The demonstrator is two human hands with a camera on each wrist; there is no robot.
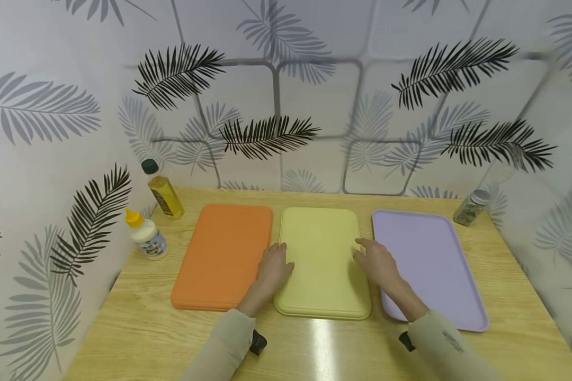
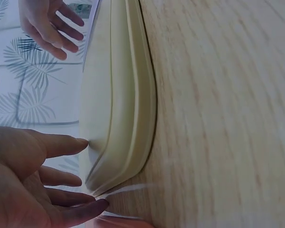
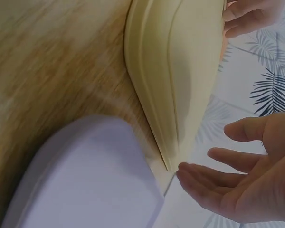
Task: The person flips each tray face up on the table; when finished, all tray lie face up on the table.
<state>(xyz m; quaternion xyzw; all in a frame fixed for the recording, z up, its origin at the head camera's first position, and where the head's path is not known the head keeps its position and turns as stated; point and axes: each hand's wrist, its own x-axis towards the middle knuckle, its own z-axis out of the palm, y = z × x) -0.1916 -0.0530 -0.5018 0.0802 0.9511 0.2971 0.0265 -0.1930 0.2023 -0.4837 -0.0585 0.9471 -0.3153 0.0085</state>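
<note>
A yellow rectangular tray (image 1: pixel 321 259), seemingly face down, lies on the wooden table between an orange tray and a purple one. My left hand (image 1: pixel 274 269) is at its left edge, thumb over the yellow surface and fingers along the side facing the orange tray (image 1: pixel 224 254). In the left wrist view the fingers of this hand (image 2: pixel 42 183) are nearly straight beside the tray's corner. Across from it, my right hand (image 1: pixel 377 260) is by the right edge, fingers loosely extended and holding nothing. The right wrist view shows this hand (image 3: pixel 247 171) near the yellow rim; contact is unclear.
The purple tray (image 1: pixel 434 264) lies face up at the right, its raised rim showing. A jar with a grey lid (image 1: pixel 472 208) stands at the back right. On the left are an oil bottle (image 1: pixel 165 196) and a white bottle with a yellow cap (image 1: pixel 148 238). Patterned cloth hangs behind.
</note>
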